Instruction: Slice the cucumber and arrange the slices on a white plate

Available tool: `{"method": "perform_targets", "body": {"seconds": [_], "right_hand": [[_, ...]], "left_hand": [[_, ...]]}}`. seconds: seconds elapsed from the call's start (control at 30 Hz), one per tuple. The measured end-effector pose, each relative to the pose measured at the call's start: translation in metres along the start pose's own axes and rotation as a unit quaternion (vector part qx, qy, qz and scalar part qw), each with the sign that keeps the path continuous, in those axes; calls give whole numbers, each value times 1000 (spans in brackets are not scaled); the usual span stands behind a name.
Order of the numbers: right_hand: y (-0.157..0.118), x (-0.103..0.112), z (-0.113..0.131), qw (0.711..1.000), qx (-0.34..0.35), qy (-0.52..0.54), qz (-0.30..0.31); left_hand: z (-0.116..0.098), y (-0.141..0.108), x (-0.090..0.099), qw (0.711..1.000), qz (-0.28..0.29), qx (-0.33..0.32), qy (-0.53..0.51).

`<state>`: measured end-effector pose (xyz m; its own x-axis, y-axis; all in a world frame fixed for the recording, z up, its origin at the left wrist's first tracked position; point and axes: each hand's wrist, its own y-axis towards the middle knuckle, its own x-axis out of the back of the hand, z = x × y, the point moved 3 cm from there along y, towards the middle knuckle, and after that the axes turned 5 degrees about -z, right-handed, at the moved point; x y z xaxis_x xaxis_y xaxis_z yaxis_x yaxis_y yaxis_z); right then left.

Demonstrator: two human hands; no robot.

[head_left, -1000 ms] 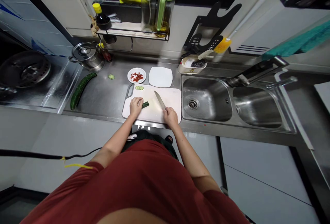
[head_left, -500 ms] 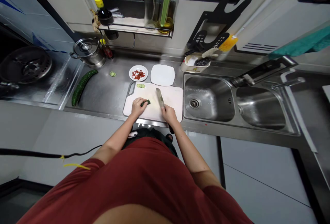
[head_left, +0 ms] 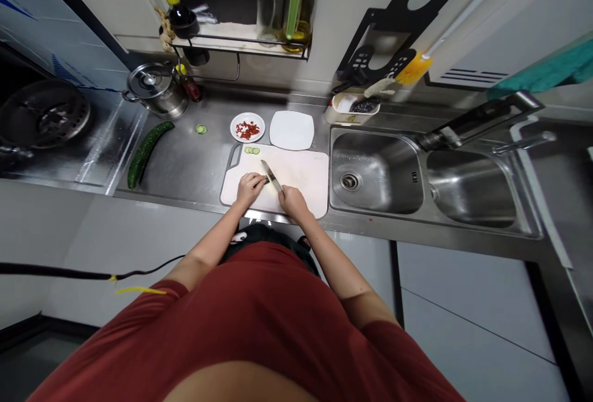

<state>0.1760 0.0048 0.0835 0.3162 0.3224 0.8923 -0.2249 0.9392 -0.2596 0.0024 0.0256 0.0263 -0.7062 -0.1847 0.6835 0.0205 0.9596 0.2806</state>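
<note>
My left hand (head_left: 250, 187) rests on the white plastic cutting board (head_left: 301, 180), its curled fingers pressing on a piece of green cucumber (head_left: 265, 181) that they mostly hide. My right hand (head_left: 293, 201) is shut on the handle of a kitchen knife (head_left: 271, 175), whose steel blade stands right next to my left fingertips. A few cucumber slices (head_left: 252, 150) lie at the board's far edge. A whole cucumber (head_left: 147, 154) and one loose slice (head_left: 201, 129) lie on the steel counter to the left.
A round plate (head_left: 235, 127) holds chopped red chili, beside a bare square white plate (head_left: 291, 130). A lidded steel pot (head_left: 155, 92) stands back left. A double steel sink (head_left: 375, 173) lies right of the board, with bottles on a shelf (head_left: 236, 44) behind.
The knife has swung left and closer to my left fingers, with my right hand following it. My left hand has moved onto the cucumber piece, which was beside it one second ago.
</note>
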Motion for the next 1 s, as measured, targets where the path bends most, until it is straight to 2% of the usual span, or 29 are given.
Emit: {"method": "perform_targets", "body": {"seconds": [0.33, 0.73, 1.0], "right_hand": [[0, -2, 4, 1000, 1, -8, 11], [-2, -6, 5, 999, 0, -19, 38], [-14, -3, 4, 998, -10, -36, 57]], "left_hand": [[1, -1, -2, 999, 15, -9, 28], [3, -2, -4, 993, -48, -101, 29], [4, -2, -5, 992, -50, -109, 26]]}}
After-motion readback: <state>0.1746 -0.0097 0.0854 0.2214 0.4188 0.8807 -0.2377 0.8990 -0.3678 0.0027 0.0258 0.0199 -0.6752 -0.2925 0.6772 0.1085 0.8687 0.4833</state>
